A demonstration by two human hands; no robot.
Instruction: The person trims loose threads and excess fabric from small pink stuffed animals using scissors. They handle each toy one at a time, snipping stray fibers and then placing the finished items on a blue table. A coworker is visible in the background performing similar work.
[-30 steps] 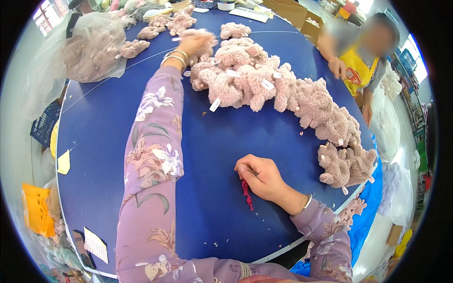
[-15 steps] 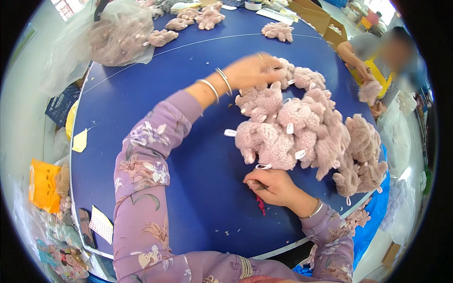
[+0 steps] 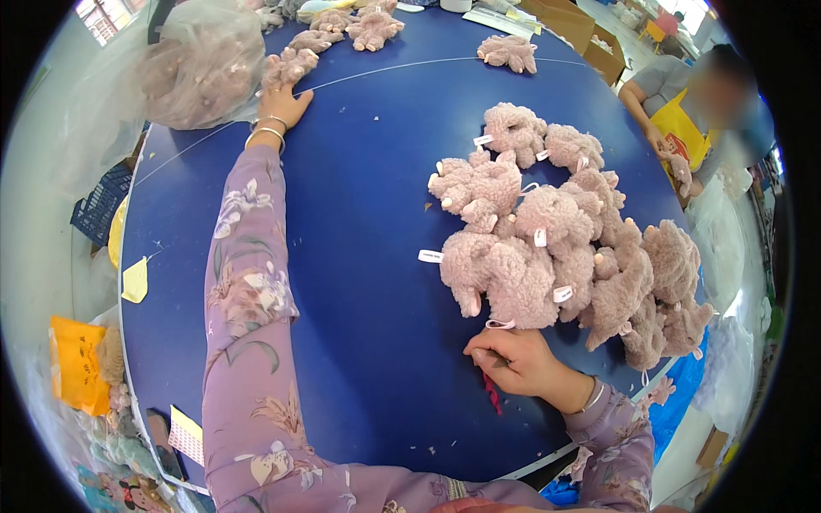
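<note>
My left hand (image 3: 284,109) reaches to the far left, its thumb spread out and its fingertips at a pinkish-brown fleecy plush animal (image 3: 291,66), partly hidden there. No grip shows. My right hand (image 3: 520,361) is closed in a fist at the near side of a pile of similar plush animals (image 3: 522,278). Out of the fist shows the end of a small dark metal tool (image 3: 493,357), with a red cord (image 3: 492,395) hanging below it. The pile's pieces have white tags and pink loops.
A clear plastic bag of plush pieces (image 3: 205,73) stands at the far left. More plush animals (image 3: 374,30) lie at the back, and a single one (image 3: 508,53) farther right. Cardboard boxes (image 3: 560,21) stand behind. A co-worker in a yellow apron (image 3: 684,128) handles a plush at the right.
My left hand has left the pile's far end and swung to the far left, beside the plush near the bag. My right hand stays closed by the pile. The view has shifted slightly.
</note>
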